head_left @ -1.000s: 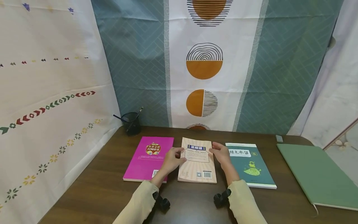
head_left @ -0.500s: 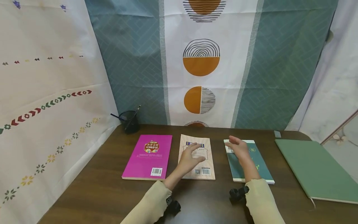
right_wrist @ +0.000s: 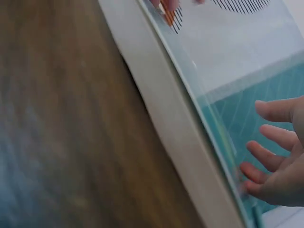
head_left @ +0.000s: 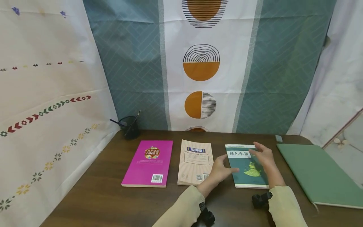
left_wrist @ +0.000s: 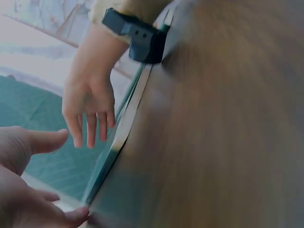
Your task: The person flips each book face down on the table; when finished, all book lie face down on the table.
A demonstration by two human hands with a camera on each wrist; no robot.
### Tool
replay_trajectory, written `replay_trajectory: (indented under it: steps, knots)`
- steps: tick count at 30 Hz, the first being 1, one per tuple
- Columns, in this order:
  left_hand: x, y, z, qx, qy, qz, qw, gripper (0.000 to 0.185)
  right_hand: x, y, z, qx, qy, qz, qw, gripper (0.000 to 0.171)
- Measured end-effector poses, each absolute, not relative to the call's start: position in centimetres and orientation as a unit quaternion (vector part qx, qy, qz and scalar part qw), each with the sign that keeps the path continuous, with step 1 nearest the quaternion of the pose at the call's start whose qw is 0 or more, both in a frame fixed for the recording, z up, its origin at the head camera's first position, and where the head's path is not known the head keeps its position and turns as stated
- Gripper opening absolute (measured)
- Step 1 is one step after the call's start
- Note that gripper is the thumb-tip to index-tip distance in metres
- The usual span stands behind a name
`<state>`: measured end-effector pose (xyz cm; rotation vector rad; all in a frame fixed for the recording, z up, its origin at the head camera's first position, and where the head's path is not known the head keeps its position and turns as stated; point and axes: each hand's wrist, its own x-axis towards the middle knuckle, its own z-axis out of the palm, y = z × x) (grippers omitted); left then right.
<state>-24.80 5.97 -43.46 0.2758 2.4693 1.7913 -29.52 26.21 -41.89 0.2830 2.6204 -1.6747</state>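
Three books lie in a row on the dark wooden table: a magenta one, a beige one and a teal one. My left hand reaches with straight fingers to the teal book's left edge. My right hand hovers open over its right edge. Neither hand grips anything. The left wrist view shows my left hand and right hand on either side of the teal book. In the blurred right wrist view, spread fingers sit just above the teal book.
A large green notebook lies at the table's right side, with a small grey block behind it. A black mesh pen holder stands in the back left corner. Patterned cloths hang behind and to the left.
Both hands have left the beige book and moved right to the teal book. The beige book stays flat on the table.
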Motion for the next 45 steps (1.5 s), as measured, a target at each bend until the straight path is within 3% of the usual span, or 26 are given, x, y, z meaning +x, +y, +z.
replay_trajectory:
  steps: [5,15,24,45]
  knots:
    - [-24.8,7.2,-44.2,0.047,0.796,0.602,0.040,0.077,-30.2,26.9,-43.2,0.107,0.827,-0.551,0.026,0.064]
    - [-24.2,7.6,-44.8,0.087,0.831,0.548,0.020,0.065,-30.3,28.0,-44.3,0.119,0.819,-0.561,0.030,0.065]
    - [-24.1,8.1,-45.2,0.056,0.822,0.567,0.006,0.065,-30.0,28.3,-44.9,0.116,0.826,-0.551,0.018,0.062]
    - [-25.2,7.7,-45.7,0.077,0.691,0.711,0.105,0.076,-30.1,28.3,-44.5,0.132,0.808,-0.575,0.005,0.060]
